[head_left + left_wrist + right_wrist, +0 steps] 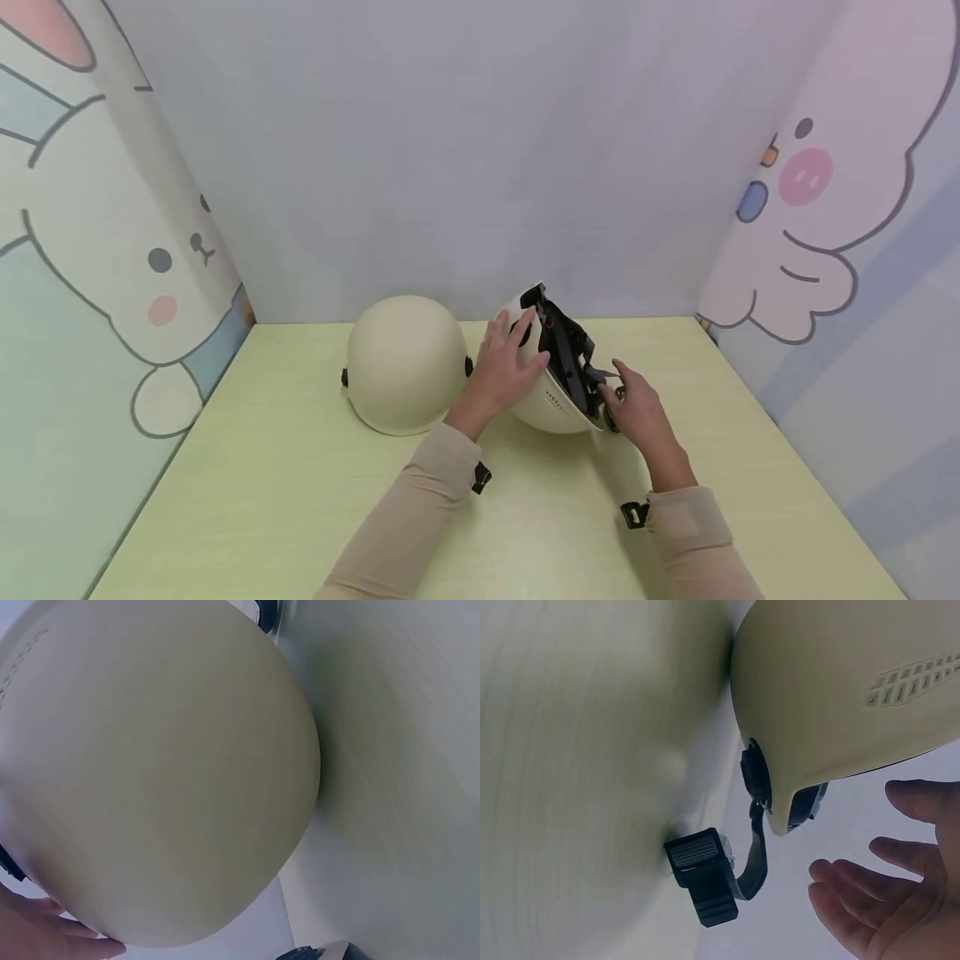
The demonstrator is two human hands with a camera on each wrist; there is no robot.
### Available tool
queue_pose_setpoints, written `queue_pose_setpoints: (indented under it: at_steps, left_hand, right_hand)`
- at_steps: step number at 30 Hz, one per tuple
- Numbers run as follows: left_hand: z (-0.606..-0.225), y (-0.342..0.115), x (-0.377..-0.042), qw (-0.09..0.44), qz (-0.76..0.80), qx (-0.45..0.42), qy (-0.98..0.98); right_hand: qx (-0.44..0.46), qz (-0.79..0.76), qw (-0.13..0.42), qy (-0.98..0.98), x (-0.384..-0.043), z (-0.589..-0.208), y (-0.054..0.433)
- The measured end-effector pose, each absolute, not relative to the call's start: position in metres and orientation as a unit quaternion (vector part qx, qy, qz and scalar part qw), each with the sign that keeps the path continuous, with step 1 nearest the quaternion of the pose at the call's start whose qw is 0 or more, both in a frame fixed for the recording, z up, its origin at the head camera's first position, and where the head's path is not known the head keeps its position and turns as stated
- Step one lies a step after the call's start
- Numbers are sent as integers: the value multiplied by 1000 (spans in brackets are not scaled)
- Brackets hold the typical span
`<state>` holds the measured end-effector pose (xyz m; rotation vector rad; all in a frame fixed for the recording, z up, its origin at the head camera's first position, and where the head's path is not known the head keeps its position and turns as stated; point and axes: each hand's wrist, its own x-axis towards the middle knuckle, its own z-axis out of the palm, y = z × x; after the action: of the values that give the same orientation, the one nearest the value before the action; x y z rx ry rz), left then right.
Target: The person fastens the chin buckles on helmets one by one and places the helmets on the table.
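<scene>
A cream safety helmet (553, 412) lies tipped on its side on the table, its opening with black inner straps (570, 358) turned to the right. My left hand (497, 367) rests on the helmet's left side with spread fingers. In the left wrist view, the fingertips (94, 946) touch the shell's edge. Beside the opening, my right hand (643, 412) hovers close to the straps. The right wrist view shows its fingers parted and slightly bent, with nothing between them. A black buckle (697, 855) hangs on a strap from the helmet's rim.
A second cream helmet (405, 367) stands dome up to the left, with black fittings at its sides. Both are on a pale yellow table (285, 467). Behind it rises a grey-white curtain (450, 150), with cartoon-printed panels at either side.
</scene>
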<state>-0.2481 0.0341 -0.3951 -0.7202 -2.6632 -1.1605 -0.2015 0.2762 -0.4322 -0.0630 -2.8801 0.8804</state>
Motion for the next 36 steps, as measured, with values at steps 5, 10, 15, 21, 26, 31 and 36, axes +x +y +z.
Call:
queue_pose_setpoints:
  at_steps: [5, 10, 15, 21, 26, 31, 36]
  left_hand:
    - [-396, 30, -248, 70, -409, -243, -877]
    - [-398, 24, -249, 53, -426, -243, -870]
    - [-399, 21, -248, 31, -437, -234, -868]
    - [-399, 11, -243, 5, -450, -213, -867]
    - [-405, -1, -238, 0, -460, -213, -862]
    - [-413, -8, -235, 3, -488, -202, -849]
    - [-423, -14, -233, -23, -516, -178, -838]
  right_hand:
    - [-32, 303, 59, -951, -203, -440, 277]
    - [-40, 311, 49, -948, -207, -451, 277]
    - [-50, 316, 44, -947, -207, -457, 278]
    - [-53, 318, 48, -945, -207, -453, 275]
    - [-43, 313, 68, -946, -203, -448, 272]
    - [-33, 305, 79, -948, -198, -437, 269]
    - [-31, 303, 82, -949, -194, -428, 266]
